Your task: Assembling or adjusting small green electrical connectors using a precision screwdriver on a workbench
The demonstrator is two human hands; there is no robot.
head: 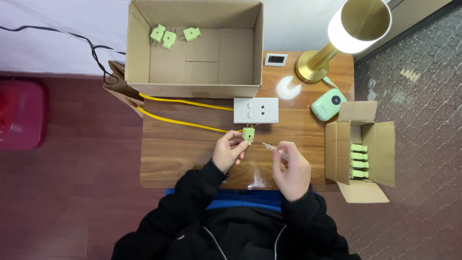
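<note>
My left hand [230, 150] pinches a small light-green plug [248, 134] above the wooden table [183, 149], its prongs pointing away from me. My right hand [290, 173] grips a thin screwdriver [270, 146] with a clear handle, its metal tip touching the side of the plug. Just beyond the plug lies a white wall socket plate [256, 110] with two switches. A yellow cable [185, 123] runs from the left toward the plug.
A large open cardboard box [195, 45] at the back holds three green plugs [169, 35]. A smaller open box [361, 151] on the right holds several green plugs in a row. A gold lamp [337, 36], a mint-green round device [328, 103] and a small white display [275, 59] stand at the back right.
</note>
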